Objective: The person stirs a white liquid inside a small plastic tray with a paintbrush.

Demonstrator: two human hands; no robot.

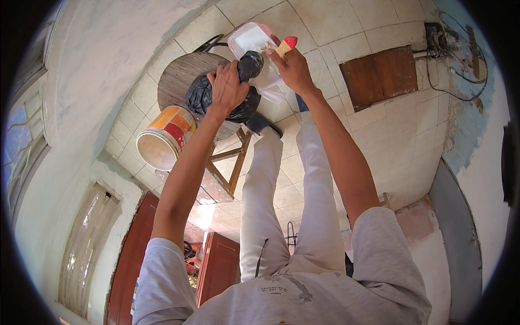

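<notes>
My left hand (227, 86) is closed around the gathered upper part of a black plastic bag (199, 97). The bag's full, rounded body rests on a round grey wooden stool (176, 81). To the right, my right hand (294, 70) grips a tool with a tan handle (284, 49) and a red tip; its working end is hidden, so I cannot tell its kind. Just beyond my hands is a white tray (252, 40) with a pink rim. Clear plastic (273, 93) hangs below it, near my right fingers.
An orange and white plastic bucket (168, 135) lies tipped by the stool, its mouth toward me. A brown wooden panel (379, 76) is set in the tiled floor at right. Loose black cables (460, 76) run along the right wall. My legs are below my hands.
</notes>
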